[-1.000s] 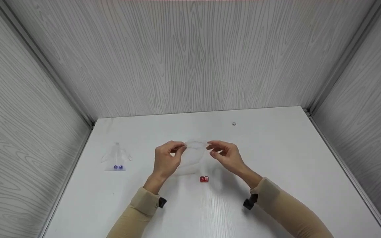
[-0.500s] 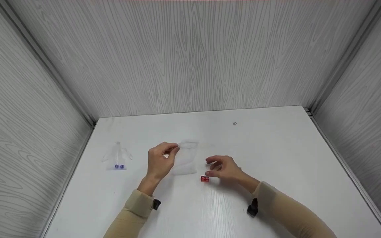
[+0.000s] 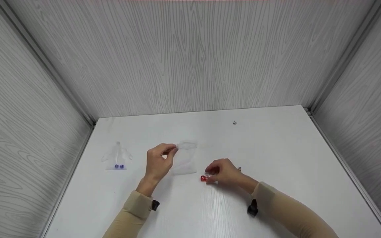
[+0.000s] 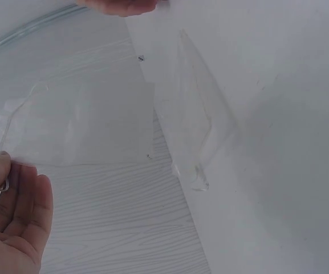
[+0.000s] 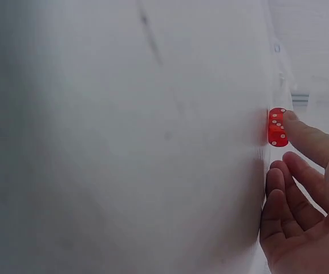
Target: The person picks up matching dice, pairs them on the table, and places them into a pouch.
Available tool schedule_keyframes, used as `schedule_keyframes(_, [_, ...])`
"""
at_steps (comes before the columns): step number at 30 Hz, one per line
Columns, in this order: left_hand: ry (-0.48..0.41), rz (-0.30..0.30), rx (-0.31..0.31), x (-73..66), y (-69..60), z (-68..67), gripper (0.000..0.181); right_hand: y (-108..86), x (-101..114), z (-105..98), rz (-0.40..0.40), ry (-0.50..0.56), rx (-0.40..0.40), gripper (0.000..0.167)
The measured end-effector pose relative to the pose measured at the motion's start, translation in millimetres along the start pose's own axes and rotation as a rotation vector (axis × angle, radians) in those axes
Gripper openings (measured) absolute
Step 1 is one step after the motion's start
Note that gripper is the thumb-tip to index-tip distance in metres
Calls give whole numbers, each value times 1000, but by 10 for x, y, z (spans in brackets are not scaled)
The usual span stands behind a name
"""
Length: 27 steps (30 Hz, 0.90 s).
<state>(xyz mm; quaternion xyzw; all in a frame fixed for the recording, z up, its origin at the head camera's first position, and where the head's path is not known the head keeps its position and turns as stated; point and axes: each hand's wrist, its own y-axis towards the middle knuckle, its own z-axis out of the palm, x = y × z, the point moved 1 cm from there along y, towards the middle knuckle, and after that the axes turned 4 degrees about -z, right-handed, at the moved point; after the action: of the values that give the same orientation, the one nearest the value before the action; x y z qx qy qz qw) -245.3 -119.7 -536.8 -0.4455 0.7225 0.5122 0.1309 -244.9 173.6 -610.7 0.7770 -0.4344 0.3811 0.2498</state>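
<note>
My left hand [image 3: 160, 162] pinches the top corner of a clear plastic zip bag [image 3: 184, 162]. The bag hangs over the middle of the table, and in the left wrist view it spreads out from the thumb and fingers. Two red dice [image 3: 204, 178] with white dots lie side by side on the table, just right of the bag's lower edge. Over them is my right hand [image 3: 225, 172]. In the right wrist view the thumb touches the dice [image 5: 277, 128], while the other fingers stand apart from them.
On the left of the white table [image 3: 276, 142] lies another clear bag [image 3: 117, 153] with two small blue pieces in it. A tiny clear piece [image 3: 234, 123] sits near the back edge. A small gold-coloured thing [image 3: 239, 169] shows behind my right hand. Wood-patterned walls surround the table.
My right hand has left the bag's mouth and come down to the red dice. The left hand has shifted slightly left with the bag.
</note>
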Motion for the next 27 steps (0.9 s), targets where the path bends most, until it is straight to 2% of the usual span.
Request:
schedule_keyframes(8, [9,-19,5,-9,-5,7,6,-1,-17,17,-56,-53,-3,16])
schedule_keyframes(14, [22,-19,11,-23,-7,11,6,-15,28,-55,-16,-49,0,14])
schedule_keyframes(18, [22,-15,13,-29,-5,17,7,-2,120,-164,-16,1,-21,12])
schedule_keyframes(21, [25,-7,18,-44,-4,19,7,33,246,-297,-55,39,-64,12])
schedule_keyframes(27, [35,39,26,-74,19,27,7,132,676,-620,-191,90,-232,17])
